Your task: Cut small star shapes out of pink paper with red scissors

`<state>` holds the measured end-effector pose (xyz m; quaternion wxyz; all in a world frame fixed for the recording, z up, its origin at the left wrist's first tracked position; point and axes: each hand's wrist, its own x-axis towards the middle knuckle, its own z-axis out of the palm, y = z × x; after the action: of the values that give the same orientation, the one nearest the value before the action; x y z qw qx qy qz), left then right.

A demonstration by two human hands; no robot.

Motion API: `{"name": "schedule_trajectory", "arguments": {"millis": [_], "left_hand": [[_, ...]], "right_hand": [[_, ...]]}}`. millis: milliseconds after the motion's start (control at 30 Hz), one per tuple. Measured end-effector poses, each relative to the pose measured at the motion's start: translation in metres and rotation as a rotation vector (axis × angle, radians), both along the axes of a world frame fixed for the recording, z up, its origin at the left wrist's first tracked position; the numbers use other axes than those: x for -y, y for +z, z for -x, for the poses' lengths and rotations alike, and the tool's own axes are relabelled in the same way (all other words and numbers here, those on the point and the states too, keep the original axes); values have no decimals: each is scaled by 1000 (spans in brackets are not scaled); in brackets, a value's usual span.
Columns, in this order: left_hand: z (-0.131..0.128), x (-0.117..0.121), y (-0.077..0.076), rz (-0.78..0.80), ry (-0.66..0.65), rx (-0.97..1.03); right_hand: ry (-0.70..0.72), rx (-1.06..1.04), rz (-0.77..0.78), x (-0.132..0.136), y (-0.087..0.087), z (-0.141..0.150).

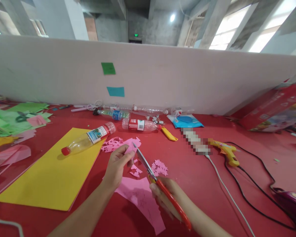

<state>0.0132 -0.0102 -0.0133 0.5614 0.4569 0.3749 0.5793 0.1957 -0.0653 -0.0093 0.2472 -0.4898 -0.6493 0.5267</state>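
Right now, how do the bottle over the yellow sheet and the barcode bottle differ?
Pose: the yellow-sheet bottle points its cap left and nearer the person; the barcode bottle points its cap right.
Support: the first lies mostly over the yellow sheet, the second on the table.
Shared: clear, lying down, red-capped.

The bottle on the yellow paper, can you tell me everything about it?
The clear plastic bottle lies on its side, red cap on, pointing left. A picture label with a red strip wraps it nearer the base. The base end sticks out past the yellow sheet over the red table. No hand touches it.
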Motion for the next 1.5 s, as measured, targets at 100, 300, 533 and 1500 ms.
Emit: {"name": "schedule_trajectory", "arguments": {"millis": [100,300,533,1500], "left_hand": [[1,-1,1,33,11,15],[1,-5,4,102,80,122],[-6,1,8,198,-134,223],[-11,-1,10,354,-54,488]], "right_hand": [[-27,-21,17,1,-2,-1],[-71,-55,121,4,1,-1],[-91,-101,95,7,2,2],[-63,-47,105,2,-16,7]]}}
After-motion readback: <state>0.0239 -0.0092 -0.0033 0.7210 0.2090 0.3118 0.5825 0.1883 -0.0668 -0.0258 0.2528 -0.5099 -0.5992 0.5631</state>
